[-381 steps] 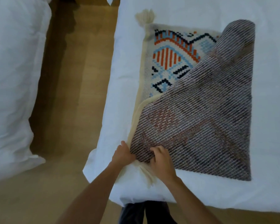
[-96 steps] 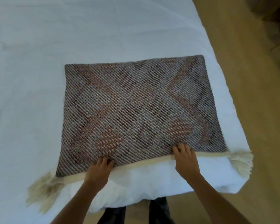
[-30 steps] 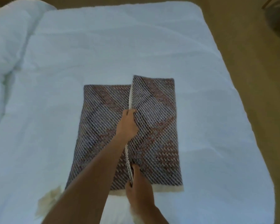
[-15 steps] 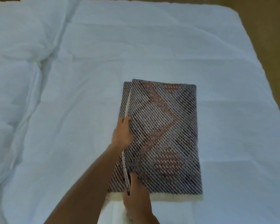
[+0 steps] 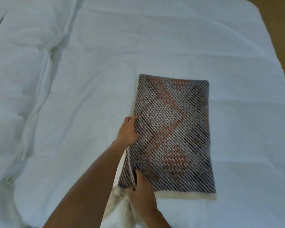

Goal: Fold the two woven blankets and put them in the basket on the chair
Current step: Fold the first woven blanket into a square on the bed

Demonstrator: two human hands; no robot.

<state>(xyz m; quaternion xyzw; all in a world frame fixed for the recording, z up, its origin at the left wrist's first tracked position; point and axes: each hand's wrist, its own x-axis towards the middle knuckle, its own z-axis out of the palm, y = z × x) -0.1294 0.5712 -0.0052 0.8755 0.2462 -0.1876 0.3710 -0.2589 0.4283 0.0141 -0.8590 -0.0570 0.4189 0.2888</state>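
Pinching the left edge of the folded blanket point(image 5: 171, 134), the left hand point(image 5: 127, 129) grips farther out and the right hand point(image 5: 141, 193) grips the near corner. The blanket lies to their right, long axis running away.

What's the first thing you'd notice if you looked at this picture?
The stripy grey-and-rust woven blanket jumps out, folded into a neat rectangle on the white bed. Two hands hold its left edge: the left hand halfway up and the right hand at the near corner, beside the cream tassels.
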